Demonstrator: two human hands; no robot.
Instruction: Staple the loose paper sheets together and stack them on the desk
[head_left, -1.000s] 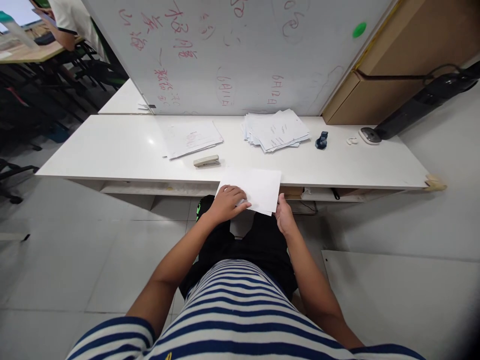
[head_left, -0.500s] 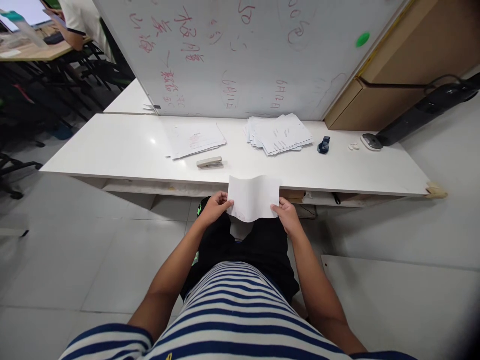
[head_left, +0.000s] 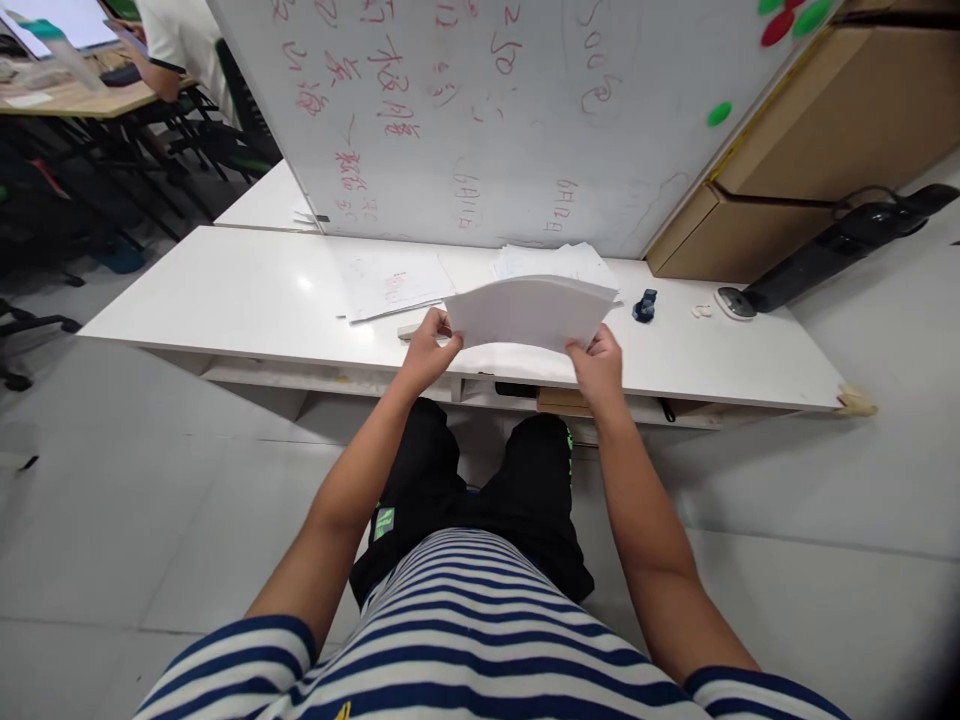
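Note:
Both my hands hold a thin set of white paper sheets (head_left: 529, 312) lifted above the front edge of the long white table (head_left: 225, 300). My left hand (head_left: 427, 350) pinches the sheets' left corner; my right hand (head_left: 600, 362) pinches the right near corner. The sheets bow slightly and hide most of a paper pile (head_left: 555, 262) behind them. A beige stapler (head_left: 407, 331) lies just behind my left hand, mostly hidden by it. Another small stack of printed papers (head_left: 390, 283) lies to the left.
A whiteboard (head_left: 487, 110) with red writing stands along the table's back edge. A small dark blue object (head_left: 643, 305) and a black desk lamp (head_left: 817, 255) sit at the right. Cardboard boxes (head_left: 810, 140) lean at back right. A person (head_left: 169, 40) sits at a far desk.
Both hands raised the paper from my lap edge up over the table, and it now lies flatter and higher. The view has shifted forward.

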